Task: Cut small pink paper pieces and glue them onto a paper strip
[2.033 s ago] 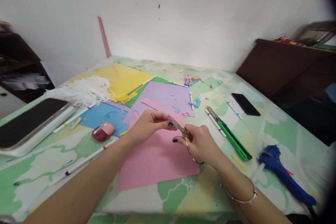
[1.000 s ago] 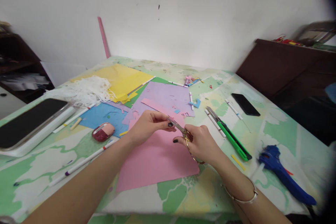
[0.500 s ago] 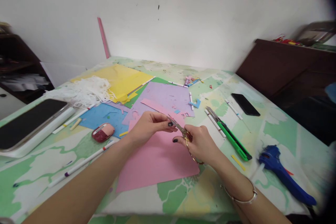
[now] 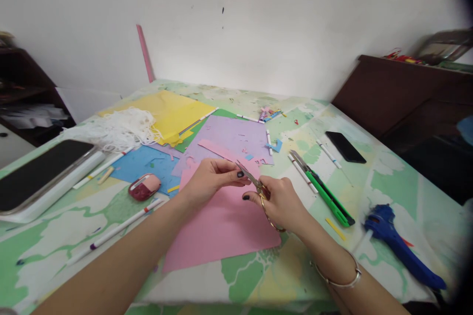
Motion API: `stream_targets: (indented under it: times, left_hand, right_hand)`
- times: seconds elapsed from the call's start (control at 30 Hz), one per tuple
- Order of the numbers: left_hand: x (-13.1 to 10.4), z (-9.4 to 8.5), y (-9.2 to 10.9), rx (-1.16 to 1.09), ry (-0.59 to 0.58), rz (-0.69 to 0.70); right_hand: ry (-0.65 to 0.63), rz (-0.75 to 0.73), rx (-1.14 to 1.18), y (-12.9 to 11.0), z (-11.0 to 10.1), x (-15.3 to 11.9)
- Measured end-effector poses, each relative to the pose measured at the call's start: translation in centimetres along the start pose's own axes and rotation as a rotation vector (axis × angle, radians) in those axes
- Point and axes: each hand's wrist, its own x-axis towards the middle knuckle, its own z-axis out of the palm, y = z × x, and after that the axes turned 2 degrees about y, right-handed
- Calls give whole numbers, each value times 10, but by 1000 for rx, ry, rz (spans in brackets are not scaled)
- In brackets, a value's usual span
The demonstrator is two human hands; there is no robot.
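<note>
My right hand [image 4: 283,202] grips a small pair of scissors [image 4: 254,177] by its gold-coloured handles, with the blades pointing up and left. The blade tips are right beside the fingertips of my left hand [image 4: 212,179]. That hand is closed in a pinch over the pink sheet; what lies between thumb and fingers is too small and hidden to make out. Under both hands the pink sheet [image 4: 221,231] lies flat, partly over a lilac sheet [image 4: 236,133]. A narrow pink strip [image 4: 214,146] and small paper scraps rest on the lilac sheet.
A green box cutter [image 4: 328,199], markers, a black phone [image 4: 345,146] and a blue glue gun [image 4: 399,246] lie at right. At left are a pink-and-maroon case [image 4: 145,187], a blue sheet [image 4: 142,165], white string [image 4: 125,125], yellow sheets [image 4: 170,108] and a black-topped white device [image 4: 44,172].
Both hands stay almost in place over the pink sheet. The scissors' blades look slightly further apart at the tips now; nothing else has visibly moved.
</note>
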Motion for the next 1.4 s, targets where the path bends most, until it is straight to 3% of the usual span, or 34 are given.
stream_targets:
  times: [0.57,1.4]
  left_hand:
    - [-1,5,-2,-115,31,-26]
    - [-2,5,-1,-69,47,-6]
  right_hand:
    - [29,20,-2,1,6,0]
    - [33,7,-42,0,4,-1]
